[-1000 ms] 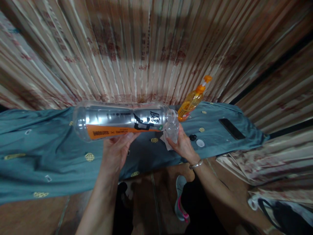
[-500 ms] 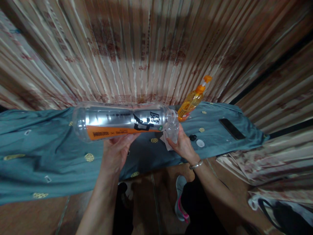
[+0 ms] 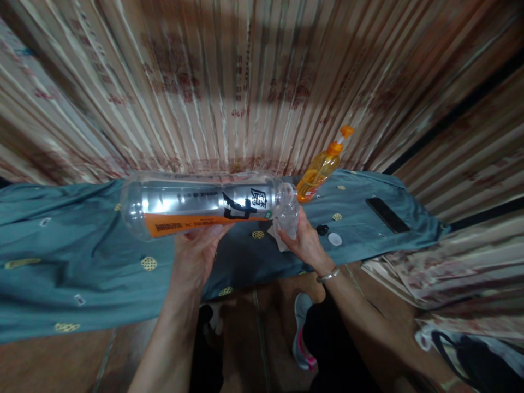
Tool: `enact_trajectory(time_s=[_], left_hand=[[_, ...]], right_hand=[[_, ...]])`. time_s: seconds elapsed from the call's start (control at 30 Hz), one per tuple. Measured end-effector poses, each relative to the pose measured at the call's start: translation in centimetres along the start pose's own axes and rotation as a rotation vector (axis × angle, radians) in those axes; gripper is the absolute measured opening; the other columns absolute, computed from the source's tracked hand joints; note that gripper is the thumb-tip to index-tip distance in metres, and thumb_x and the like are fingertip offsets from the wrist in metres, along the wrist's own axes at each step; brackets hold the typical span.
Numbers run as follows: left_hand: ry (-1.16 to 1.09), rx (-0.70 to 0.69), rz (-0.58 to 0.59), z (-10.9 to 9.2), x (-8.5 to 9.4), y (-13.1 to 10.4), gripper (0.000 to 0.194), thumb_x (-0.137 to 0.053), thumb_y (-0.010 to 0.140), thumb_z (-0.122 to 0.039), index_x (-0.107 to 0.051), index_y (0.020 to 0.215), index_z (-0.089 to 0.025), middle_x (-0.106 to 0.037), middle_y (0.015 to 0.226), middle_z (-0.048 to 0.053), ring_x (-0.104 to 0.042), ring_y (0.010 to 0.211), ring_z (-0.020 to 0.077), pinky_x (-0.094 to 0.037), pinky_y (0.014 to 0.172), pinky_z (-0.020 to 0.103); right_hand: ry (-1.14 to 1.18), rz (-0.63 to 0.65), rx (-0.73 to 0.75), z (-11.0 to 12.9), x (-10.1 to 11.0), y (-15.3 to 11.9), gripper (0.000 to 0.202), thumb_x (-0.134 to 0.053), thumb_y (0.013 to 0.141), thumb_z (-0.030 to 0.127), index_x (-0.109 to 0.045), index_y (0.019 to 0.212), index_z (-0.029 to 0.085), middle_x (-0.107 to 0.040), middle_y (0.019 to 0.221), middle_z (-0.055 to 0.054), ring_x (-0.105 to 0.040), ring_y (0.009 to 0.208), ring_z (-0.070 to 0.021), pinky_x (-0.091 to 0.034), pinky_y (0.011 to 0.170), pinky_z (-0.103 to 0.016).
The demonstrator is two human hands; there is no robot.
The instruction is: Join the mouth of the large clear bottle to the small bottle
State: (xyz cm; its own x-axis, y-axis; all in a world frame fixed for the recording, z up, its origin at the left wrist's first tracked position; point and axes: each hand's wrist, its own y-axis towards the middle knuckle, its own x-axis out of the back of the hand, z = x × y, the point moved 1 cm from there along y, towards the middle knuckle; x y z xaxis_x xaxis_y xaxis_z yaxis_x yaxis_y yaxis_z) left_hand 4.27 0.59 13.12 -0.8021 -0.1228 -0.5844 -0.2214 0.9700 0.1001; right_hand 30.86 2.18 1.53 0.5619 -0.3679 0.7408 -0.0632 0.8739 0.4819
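My left hand [image 3: 200, 243] is wrapped round a large clear plastic bottle [image 3: 196, 202] from below; its label is silver and orange with black characters. The bottle lies nearly level, its mouth pointing right. Held at that mouth is a small clear plastic container [image 3: 290, 217], with the fingers of my right hand [image 3: 305, 237] closed round it. Whether any liquid passes between the two, I cannot tell. Just behind the small container stands a pump bottle [image 3: 317, 176] with an orange pump top and yellow-orange liquid inside.
A teal patterned cloth [image 3: 102, 273] covers the long surface. To the right lie a black phone [image 3: 387, 214], a small black cap [image 3: 322, 230] and a white round disc [image 3: 334, 239]. Pleated curtains [image 3: 229, 82] hang behind. A bag [image 3: 475, 355] is at lower right.
The large bottle has turned slightly in my left hand, so its printed characters sit a little differently. My right hand and the small container stay in place.
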Motion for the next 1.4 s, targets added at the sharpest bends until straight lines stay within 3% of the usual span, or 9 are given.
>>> enact_trajectory(time_s=[0.37,0.67,0.9,1.17,1.4], left_hand=[[-0.003,0.008,0.009,0.09,-0.02,-0.01,0.040,-0.097,0.054,-0.021,-0.078,0.088,-0.028,-0.082,0.084,0.003,-0.081,0.094,0.0351,-0.068,0.089,0.052],[-0.014,0.035,-0.010,0.31,0.08,-0.03,0.033,-0.098,0.053,-0.018,-0.071,0.071,-0.027,-0.074,0.064,-0.004,-0.080,0.081,0.0286,-0.069,0.086,0.046],[-0.013,0.021,-0.007,0.07,-0.08,0.03,0.037,-0.098,0.050,-0.018,-0.076,0.079,-0.024,-0.080,0.074,-0.001,-0.080,0.072,0.0256,-0.070,0.076,0.040],[0.003,0.047,0.003,0.22,0.26,0.00,0.042,-0.098,0.053,-0.019,-0.077,0.088,-0.028,-0.081,0.077,0.000,-0.081,0.091,0.0326,-0.069,0.088,0.049],[-0.008,0.015,0.013,-0.26,-0.13,0.05,0.035,-0.095,0.052,-0.015,-0.071,0.074,-0.029,-0.077,0.071,-0.003,-0.081,0.090,0.0315,-0.070,0.084,0.048]], right_hand=[[-0.008,0.012,0.006,0.00,0.13,0.01,0.093,-0.067,0.097,0.046,-0.017,0.169,0.017,-0.054,0.162,-0.023,-0.060,0.146,-0.0369,-0.059,0.112,-0.058],[-0.014,0.006,0.024,-0.10,0.13,-0.04,0.093,-0.068,0.097,0.044,-0.017,0.169,0.015,-0.054,0.162,-0.025,-0.059,0.147,-0.0353,-0.058,0.114,-0.055],[-0.016,-0.018,0.041,-0.27,-0.18,-0.08,0.093,-0.068,0.097,0.042,-0.016,0.169,0.015,-0.054,0.161,-0.025,-0.060,0.145,-0.0367,-0.059,0.112,-0.057],[-0.009,0.005,0.018,-0.01,0.18,-0.01,0.092,-0.067,0.097,0.045,-0.017,0.169,0.016,-0.053,0.163,-0.023,-0.059,0.147,-0.0361,-0.059,0.113,-0.057],[-0.011,0.003,0.018,-0.01,0.18,-0.04,0.092,-0.068,0.097,0.043,-0.018,0.169,0.015,-0.052,0.163,-0.023,-0.058,0.148,-0.0352,-0.058,0.115,-0.054]])
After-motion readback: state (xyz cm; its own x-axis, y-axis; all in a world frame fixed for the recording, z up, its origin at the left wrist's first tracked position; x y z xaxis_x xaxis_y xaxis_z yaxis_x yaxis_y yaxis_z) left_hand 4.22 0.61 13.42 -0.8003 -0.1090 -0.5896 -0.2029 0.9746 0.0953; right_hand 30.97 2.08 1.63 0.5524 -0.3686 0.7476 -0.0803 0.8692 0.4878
